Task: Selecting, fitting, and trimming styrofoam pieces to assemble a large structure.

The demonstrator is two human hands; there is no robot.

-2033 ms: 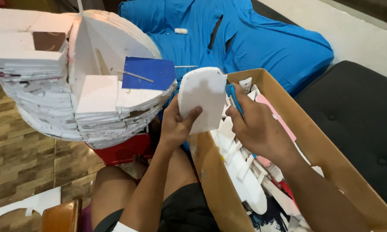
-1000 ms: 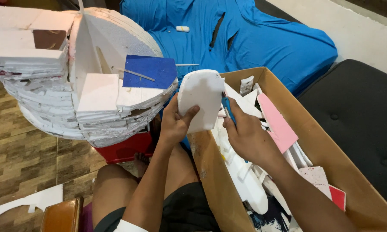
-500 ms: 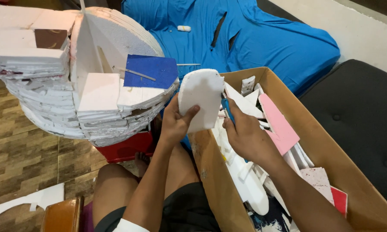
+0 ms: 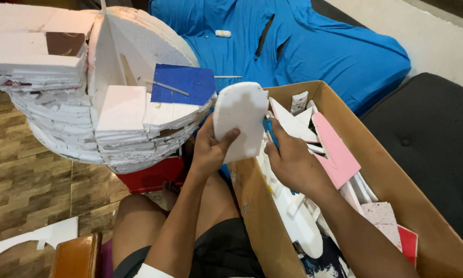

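Observation:
My left hand (image 4: 211,150) grips a white, rounded piece of foam board (image 4: 240,119) and holds it upright over the near corner of a cardboard box (image 4: 375,154). Just to the right of the piece, my right hand (image 4: 292,160) is closed around a blue-handled tool (image 4: 269,129) whose tip touches the foam's right edge. Most of the tool is hidden by my fingers and the foam. Directly to the left of my hands sits a large layered white foam model (image 4: 108,103) with a blue panel (image 4: 182,85) on top.
The box holds white foam offcuts (image 4: 293,123), a pink piece (image 4: 337,152) and a red one (image 4: 407,244). A blue cloth (image 4: 314,46) lies behind it, a black cushioned seat (image 4: 432,134) to the right. A red stool (image 4: 152,177) stands under the model; wood-pattern floor (image 4: 31,190) lies left.
My right hand has come out of the box and up to the foam piece's right edge, now with the blue-handled tool. The left hand holds the foam almost still.

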